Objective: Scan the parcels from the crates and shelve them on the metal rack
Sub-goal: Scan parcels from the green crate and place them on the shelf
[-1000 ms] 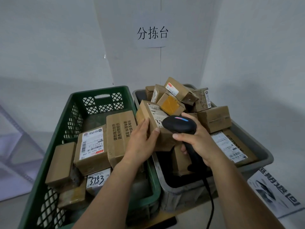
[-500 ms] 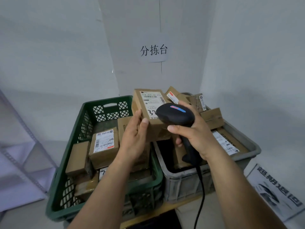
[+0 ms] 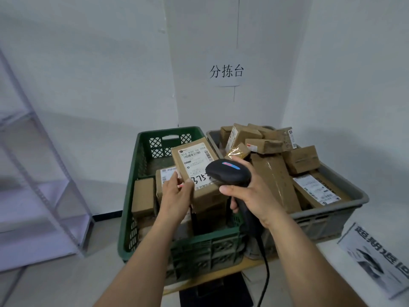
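Note:
My left hand (image 3: 176, 197) grips a brown cardboard parcel (image 3: 194, 171) by its left edge and holds it above the green crate (image 3: 141, 196), white label facing up. My right hand (image 3: 250, 196) grips a black corded barcode scanner (image 3: 228, 172) whose head sits just over the parcel's right side. The grey crate (image 3: 336, 213) to the right is heaped with several cardboard parcels (image 3: 272, 173). A grey metal rack (image 3: 33, 165) stands at the far left.
More parcels (image 3: 143, 196) lie inside the green crate. A paper sign (image 3: 226, 72) hangs on the white wall behind. A printed sheet (image 3: 380, 255) lies at the lower right. The scanner cable (image 3: 265, 271) hangs down in front of the crates.
The view has pulled back and swung left, bringing the rack into sight. The parcel in my left hand has moved left from over the grey crate to above the green crate, with the scanner alongside.

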The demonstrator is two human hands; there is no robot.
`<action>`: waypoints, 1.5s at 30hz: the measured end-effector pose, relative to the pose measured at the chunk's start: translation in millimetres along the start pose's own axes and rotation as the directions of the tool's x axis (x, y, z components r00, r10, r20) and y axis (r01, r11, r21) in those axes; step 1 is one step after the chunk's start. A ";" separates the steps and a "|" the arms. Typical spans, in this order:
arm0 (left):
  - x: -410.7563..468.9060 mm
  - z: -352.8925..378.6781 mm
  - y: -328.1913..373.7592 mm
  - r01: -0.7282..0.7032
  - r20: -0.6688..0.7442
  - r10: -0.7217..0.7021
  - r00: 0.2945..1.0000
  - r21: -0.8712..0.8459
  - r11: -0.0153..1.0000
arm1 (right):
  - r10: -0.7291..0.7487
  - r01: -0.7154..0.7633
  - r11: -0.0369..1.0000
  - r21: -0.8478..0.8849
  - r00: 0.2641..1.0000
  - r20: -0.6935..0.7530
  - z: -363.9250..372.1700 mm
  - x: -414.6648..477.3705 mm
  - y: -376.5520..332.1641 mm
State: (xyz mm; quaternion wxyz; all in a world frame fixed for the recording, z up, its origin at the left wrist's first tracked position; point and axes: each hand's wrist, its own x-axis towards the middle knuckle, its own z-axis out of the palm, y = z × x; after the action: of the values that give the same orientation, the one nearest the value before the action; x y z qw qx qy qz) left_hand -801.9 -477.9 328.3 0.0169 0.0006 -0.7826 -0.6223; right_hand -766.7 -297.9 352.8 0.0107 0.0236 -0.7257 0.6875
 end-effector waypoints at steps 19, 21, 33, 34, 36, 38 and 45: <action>13.9 -26.4 -10.3 0.020 0.254 0.058 0.966 -0.294 0.956 | -0.116 0.112 0.993 -0.045 0.989 -0.095 20.1 -27.5 -18.0; 20.9 -36.3 -9.3 0.003 0.235 0.071 0.970 -0.301 0.954 | -0.164 0.161 0.986 -0.037 0.982 -0.097 28.2 -35.4 -21.7; 38.8 -52.1 -3.1 -0.062 0.201 0.106 0.974 -0.213 0.975 | -0.277 0.279 0.960 0.027 0.959 -0.057 64.6 -53.9 -38.0; 39.6 -51.3 -3.0 -0.064 0.203 0.108 0.973 -0.213 0.975 | -0.275 0.277 0.961 0.026 0.960 -0.061 65.0 -53.8 -38.3; 41.7 -50.4 -4.3 -0.063 0.205 0.110 0.973 -0.223 0.973 | -0.268 0.270 0.963 0.020 0.961 -0.074 64.8 -54.1 -38.8; 43.0 -50.3 -6.4 -0.060 0.211 0.110 0.971 -0.230 0.971 | -0.263 0.265 0.964 0.012 0.961 -0.082 64.4 -54.8 -38.9; 42.9 -50.8 -4.4 -0.068 0.219 0.118 0.969 -0.221 0.973 | -0.257 0.254 0.966 -0.044 0.962 -0.088 64.6 -57.7 -40.6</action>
State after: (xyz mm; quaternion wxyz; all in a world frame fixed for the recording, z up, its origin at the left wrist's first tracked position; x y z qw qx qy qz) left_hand -843.5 -529.4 336.5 -0.0450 -0.1104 -0.7077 -0.6964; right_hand -706.0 -363.5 386.9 0.1333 0.0849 -0.7262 0.6691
